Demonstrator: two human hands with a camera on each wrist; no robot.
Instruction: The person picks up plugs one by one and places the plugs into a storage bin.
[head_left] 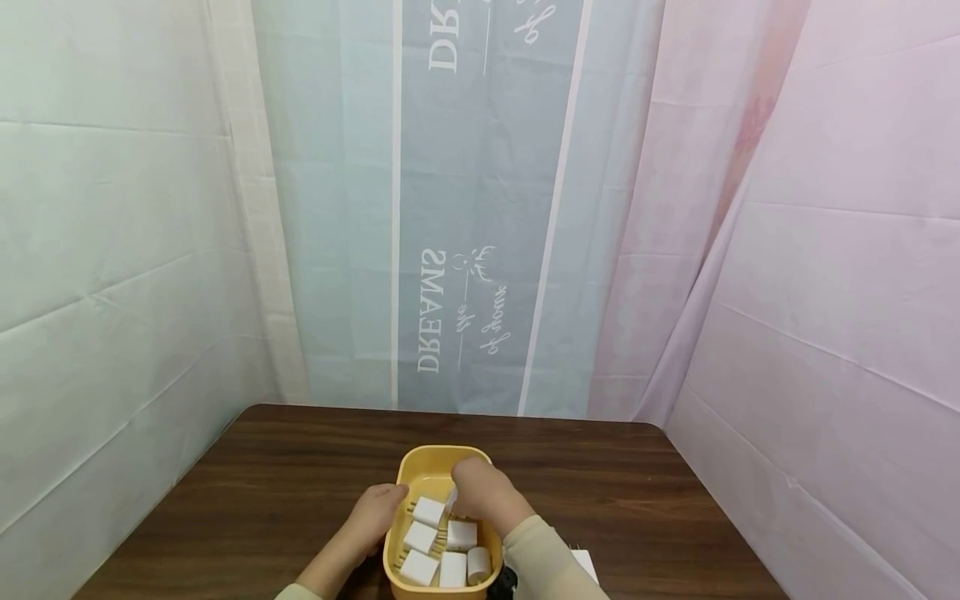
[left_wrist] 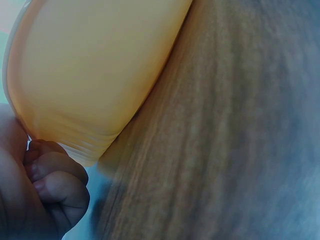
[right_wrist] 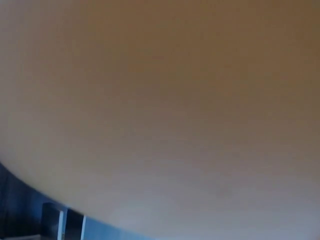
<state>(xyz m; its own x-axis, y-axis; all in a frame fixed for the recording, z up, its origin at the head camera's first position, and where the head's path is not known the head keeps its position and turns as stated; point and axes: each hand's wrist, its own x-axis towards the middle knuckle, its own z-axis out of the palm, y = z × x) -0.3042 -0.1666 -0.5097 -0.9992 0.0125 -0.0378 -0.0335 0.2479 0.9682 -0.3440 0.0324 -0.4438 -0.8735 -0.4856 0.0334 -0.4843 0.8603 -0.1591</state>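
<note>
At the bottom of the frame, a cream fabric sleeve [head_left: 553, 562] is seen nearest; beside it, a white pronged block [head_left: 584, 564] is partly hidden on the dark wood-grain desk [head_left: 637, 500]. At lower centre, six white plug-like pieces [head_left: 420, 537], one rounded, are laid in two columns inside a yellow rounded plastic tray [head_left: 438, 449]. The tray's side is gripped by the left hand [head_left: 377, 510], its fingers curled. Farther up, another white piece [head_left: 452, 498] is seen against the right hand [head_left: 483, 493]; its fingers are hidden, so pinching cannot be told. The arranging is judged well advanced: that piece and the outer block seem left to be placed.
</note>
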